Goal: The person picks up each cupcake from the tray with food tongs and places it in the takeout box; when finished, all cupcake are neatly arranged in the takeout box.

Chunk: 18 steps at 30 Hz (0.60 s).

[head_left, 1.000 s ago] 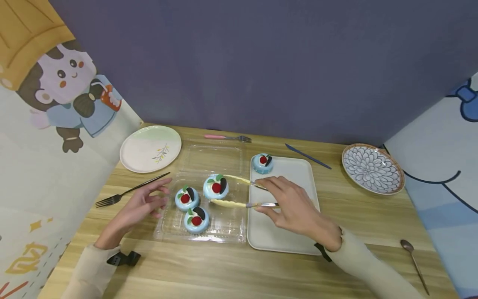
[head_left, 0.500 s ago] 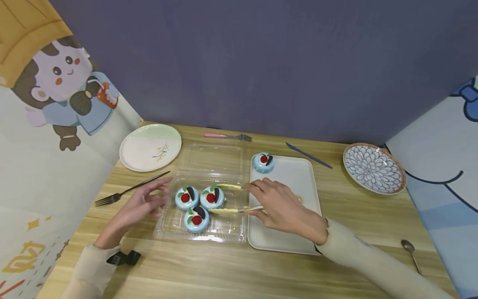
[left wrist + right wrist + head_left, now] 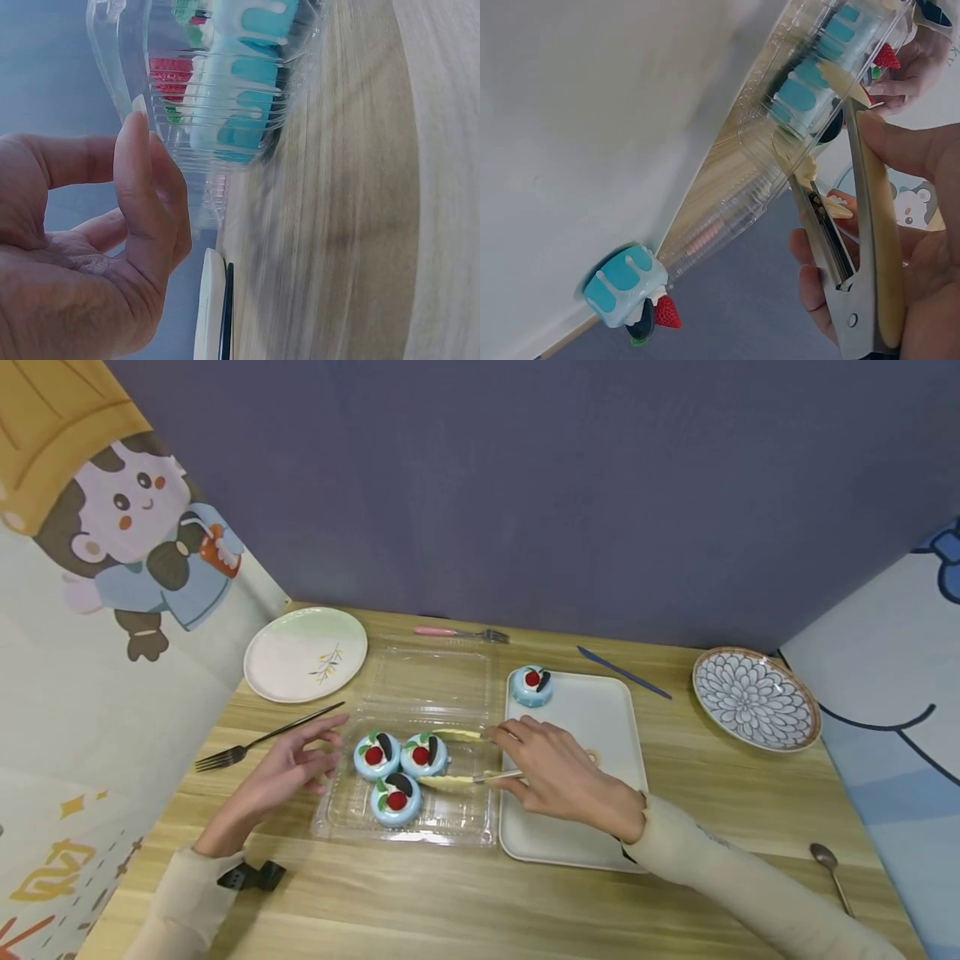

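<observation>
My right hand (image 3: 566, 770) holds a pair of tongs (image 3: 870, 247) with cream-coloured tips. The spread tips reach to either side of a light-blue toy cupcake (image 3: 424, 755) topped with a strawberry, leaf and dark cookie. That cupcake sits in a clear plastic container (image 3: 457, 835), beside a left cupcake (image 3: 377, 755) and a front cupcake (image 3: 396, 800). Whether the tips touch it, I cannot tell. My left hand (image 3: 288, 768) hovers at the container's left edge, fingers loosely bent and holding nothing. Another cupcake (image 3: 532, 686) stands on the white rectangular tray (image 3: 555, 847) at its back left corner.
The container's lid (image 3: 431, 681) lies open behind it. Around are an oval plate (image 3: 303, 656), a black fork (image 3: 225, 758), a pink-handled fork (image 3: 442, 632), a blue knife (image 3: 624, 672), a patterned bowl (image 3: 757, 700) and a spoon (image 3: 825, 858). A wall (image 3: 525, 493) bounds the back.
The tongs and the cupcake between their tips have moved left and slightly toward me, up against the other two cupcakes. My left hand has barely moved.
</observation>
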Each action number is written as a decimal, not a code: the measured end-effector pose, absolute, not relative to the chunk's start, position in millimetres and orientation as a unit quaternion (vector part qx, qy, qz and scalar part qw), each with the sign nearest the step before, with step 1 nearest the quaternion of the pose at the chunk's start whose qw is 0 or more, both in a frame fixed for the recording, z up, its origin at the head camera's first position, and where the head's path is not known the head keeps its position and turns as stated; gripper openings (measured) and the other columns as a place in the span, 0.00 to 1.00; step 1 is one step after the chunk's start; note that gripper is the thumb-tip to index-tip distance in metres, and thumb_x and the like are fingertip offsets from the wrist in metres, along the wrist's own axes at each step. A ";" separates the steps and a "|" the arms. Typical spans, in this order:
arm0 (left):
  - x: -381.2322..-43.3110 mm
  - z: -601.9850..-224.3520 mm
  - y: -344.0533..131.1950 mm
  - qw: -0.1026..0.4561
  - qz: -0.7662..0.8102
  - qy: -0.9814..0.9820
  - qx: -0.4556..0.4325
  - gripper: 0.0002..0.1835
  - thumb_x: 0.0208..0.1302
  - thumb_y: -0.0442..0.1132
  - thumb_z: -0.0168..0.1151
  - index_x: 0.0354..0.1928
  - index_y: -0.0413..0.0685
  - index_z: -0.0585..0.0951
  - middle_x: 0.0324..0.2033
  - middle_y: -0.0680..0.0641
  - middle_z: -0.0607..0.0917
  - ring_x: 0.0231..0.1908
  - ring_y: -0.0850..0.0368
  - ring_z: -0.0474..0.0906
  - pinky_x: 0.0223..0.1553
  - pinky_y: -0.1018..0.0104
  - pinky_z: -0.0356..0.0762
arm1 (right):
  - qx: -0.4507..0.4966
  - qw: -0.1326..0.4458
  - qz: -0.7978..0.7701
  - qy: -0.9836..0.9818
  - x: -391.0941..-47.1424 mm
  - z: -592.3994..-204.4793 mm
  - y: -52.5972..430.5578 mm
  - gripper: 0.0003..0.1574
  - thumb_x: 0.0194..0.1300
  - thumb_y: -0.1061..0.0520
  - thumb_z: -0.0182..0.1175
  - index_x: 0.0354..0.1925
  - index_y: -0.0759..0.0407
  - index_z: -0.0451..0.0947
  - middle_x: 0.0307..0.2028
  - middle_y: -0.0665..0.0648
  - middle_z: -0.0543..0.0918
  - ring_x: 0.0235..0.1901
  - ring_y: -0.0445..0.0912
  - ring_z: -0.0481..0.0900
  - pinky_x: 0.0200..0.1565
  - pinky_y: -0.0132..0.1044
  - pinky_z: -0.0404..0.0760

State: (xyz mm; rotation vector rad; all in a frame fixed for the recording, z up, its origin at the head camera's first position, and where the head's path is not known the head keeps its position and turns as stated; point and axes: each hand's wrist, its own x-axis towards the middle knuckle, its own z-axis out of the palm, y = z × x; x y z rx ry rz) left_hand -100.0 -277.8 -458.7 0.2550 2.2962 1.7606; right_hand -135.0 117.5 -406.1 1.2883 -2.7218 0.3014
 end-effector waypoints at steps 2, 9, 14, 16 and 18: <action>-100.2 -458.3 -277.8 0.116 0.601 0.786 0.087 0.32 0.70 0.29 0.54 0.74 0.41 0.59 0.49 0.39 0.71 0.32 0.64 0.80 0.23 0.63 0.85 | 0.425 0.059 0.101 -0.898 -135.2 -405.8 117.8 0.39 0.60 0.39 0.67 0.64 0.54 0.72 0.54 0.52 0.81 0.49 0.45 0.80 0.47 0.39 0.85; -98.3 -458.0 -277.9 0.119 0.599 0.787 0.087 0.33 0.69 0.28 0.54 0.75 0.41 0.58 0.50 0.38 0.70 0.33 0.64 0.80 0.24 0.63 0.85 | 0.420 0.050 0.106 -0.900 -134.1 -407.4 118.4 0.41 0.59 0.40 0.69 0.65 0.53 0.71 0.55 0.51 0.81 0.51 0.45 0.79 0.48 0.40 0.84; -96.0 -457.3 -277.3 0.123 0.599 0.787 0.082 0.34 0.69 0.28 0.54 0.75 0.40 0.57 0.51 0.38 0.69 0.34 0.63 0.80 0.25 0.62 0.85 | 0.416 0.050 0.105 -0.902 -132.2 -408.7 120.3 0.41 0.59 0.39 0.68 0.65 0.53 0.71 0.56 0.51 0.80 0.52 0.44 0.79 0.48 0.40 0.84; -95.7 -456.6 -277.1 0.122 0.598 0.788 0.082 0.33 0.69 0.29 0.54 0.75 0.41 0.58 0.51 0.38 0.70 0.33 0.63 0.80 0.24 0.61 0.86 | 0.415 0.054 0.104 -0.902 -131.7 -408.2 121.4 0.41 0.59 0.38 0.67 0.65 0.53 0.71 0.56 0.51 0.80 0.52 0.45 0.79 0.48 0.40 0.84; -95.7 -455.5 -277.2 0.120 0.597 0.789 0.082 0.33 0.70 0.30 0.55 0.75 0.41 0.58 0.51 0.38 0.70 0.33 0.62 0.80 0.24 0.61 0.85 | 0.415 0.058 0.105 -0.902 -131.0 -406.9 122.6 0.41 0.60 0.37 0.67 0.65 0.52 0.71 0.56 0.51 0.80 0.52 0.45 0.79 0.48 0.40 0.84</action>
